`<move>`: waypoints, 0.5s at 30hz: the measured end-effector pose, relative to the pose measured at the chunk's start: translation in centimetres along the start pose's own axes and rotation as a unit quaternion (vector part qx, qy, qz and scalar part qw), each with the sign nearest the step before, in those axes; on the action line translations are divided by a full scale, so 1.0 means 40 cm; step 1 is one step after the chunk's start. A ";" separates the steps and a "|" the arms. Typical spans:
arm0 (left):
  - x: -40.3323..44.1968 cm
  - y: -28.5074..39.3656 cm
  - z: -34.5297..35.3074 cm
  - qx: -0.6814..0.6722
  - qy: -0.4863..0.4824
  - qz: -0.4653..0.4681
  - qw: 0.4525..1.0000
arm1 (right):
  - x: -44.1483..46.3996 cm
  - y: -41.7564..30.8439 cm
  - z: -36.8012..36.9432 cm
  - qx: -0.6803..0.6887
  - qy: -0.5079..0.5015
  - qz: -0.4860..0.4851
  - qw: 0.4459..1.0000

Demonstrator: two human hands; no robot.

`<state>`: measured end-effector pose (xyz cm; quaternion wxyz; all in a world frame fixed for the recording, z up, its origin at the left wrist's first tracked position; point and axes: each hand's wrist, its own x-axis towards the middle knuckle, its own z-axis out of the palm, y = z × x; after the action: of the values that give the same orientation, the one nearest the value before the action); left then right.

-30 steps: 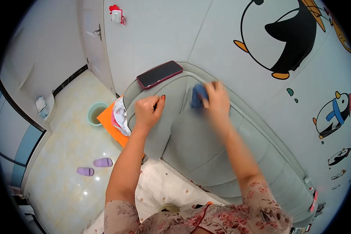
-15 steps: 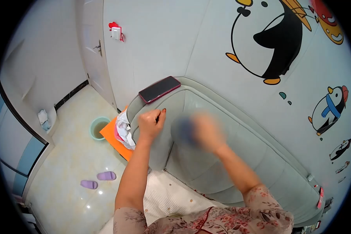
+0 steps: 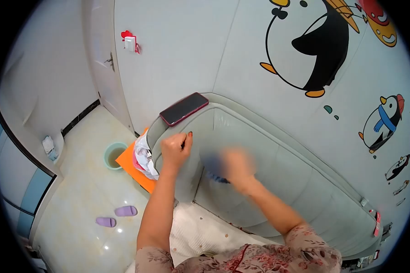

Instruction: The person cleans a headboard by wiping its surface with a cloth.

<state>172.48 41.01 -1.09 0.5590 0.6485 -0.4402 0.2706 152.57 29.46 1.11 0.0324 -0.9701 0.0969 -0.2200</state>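
Note:
My right hand point(image 3: 238, 167), smeared by motion, holds a blue cloth point(image 3: 212, 163) over the inner corner of the grey-green sofa point(image 3: 282, 182). The cloth is blurred, and its darker lower edge shows near the seat. My left hand point(image 3: 175, 148) is closed in a fist above the left end of the sofa, near the backrest. Whether anything is inside that fist is hidden. A phone with a dark red case point(image 3: 184, 109) lies on top of the backrest, just beyond my left hand.
Left of the sofa are an orange surface point(image 3: 131, 167) with a white and pink bag point(image 3: 143, 157), a pale green bucket point(image 3: 115, 156) and purple slippers point(image 3: 125, 211). A cream quilted cover point(image 3: 200, 227) lies in front. Penguin pictures decorate the wall.
My right hand has moved the blue cloth from the backrest down and left towards the seat. My left hand stays closed near the left end. The view has shifted.

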 end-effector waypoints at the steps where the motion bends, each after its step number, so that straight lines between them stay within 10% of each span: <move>1: 0.004 0.005 0.000 0.000 -0.002 0.001 1.000 | 0.032 0.014 -0.034 -0.025 0.066 0.018 0.997; 6: -0.001 0.002 -0.002 0.002 -0.002 0.008 1.000 | 0.282 0.144 -0.037 -0.095 0.239 0.090 0.962; 9: -0.002 0.004 -0.003 -0.004 -0.010 -0.014 1.000 | 0.296 0.154 0.020 -0.092 0.116 0.184 0.972; 15: -0.002 0.003 0.004 0.008 -0.007 0.000 1.000 | 0.251 0.138 -0.007 -0.032 0.214 0.041 0.976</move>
<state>172.32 40.86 -1.13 0.5505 0.6549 -0.4419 0.2699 160.38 22.02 5.01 -0.0111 -0.8965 0.1480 -0.4174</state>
